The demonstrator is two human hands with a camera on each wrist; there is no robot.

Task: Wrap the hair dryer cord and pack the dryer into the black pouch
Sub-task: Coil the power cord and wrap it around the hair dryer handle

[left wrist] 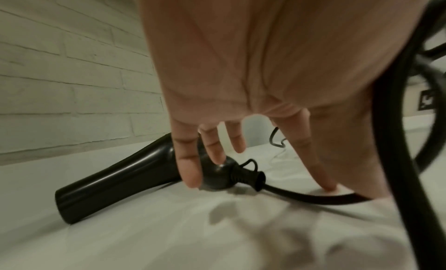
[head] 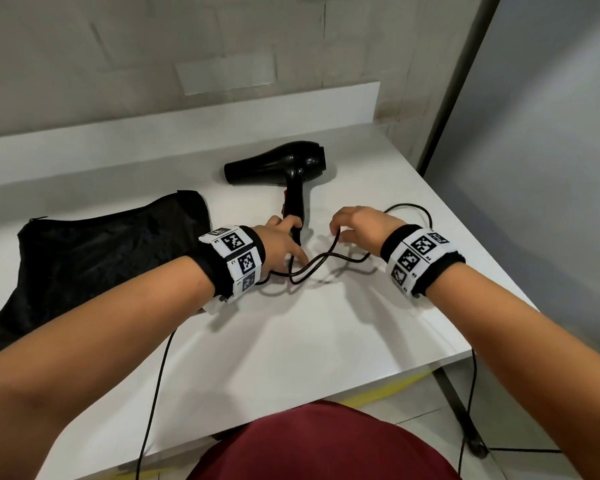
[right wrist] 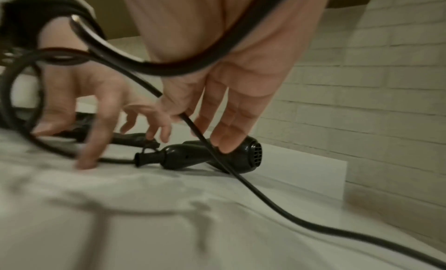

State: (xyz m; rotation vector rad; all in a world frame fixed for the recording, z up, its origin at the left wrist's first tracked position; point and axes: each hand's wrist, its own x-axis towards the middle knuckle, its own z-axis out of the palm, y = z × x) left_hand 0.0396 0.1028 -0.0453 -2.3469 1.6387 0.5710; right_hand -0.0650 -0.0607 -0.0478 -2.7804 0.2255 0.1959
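The black hair dryer (head: 274, 164) lies on its side on the white table (head: 291, 341), nozzle to the left, handle toward me. My left hand (head: 286, 235) rests with fairly straight fingers (left wrist: 190, 171) on the handle's end, where the cord (head: 326, 259) leaves it; the thumb presses the table beside the cord (left wrist: 301, 196). My right hand (head: 354, 225), just right of the handle, pinches a lifted stretch of the cord (right wrist: 265, 203), which loops loosely between both hands. The black pouch (head: 101, 258) lies flat at the left, untouched.
A low white backsplash (head: 222, 109) and a brick wall close off the back. The table ends at the right near a grey panel (head: 534, 168). Thin black cables (head: 156, 375) hang over the front edge on both sides. The cord curves out behind my right wrist.
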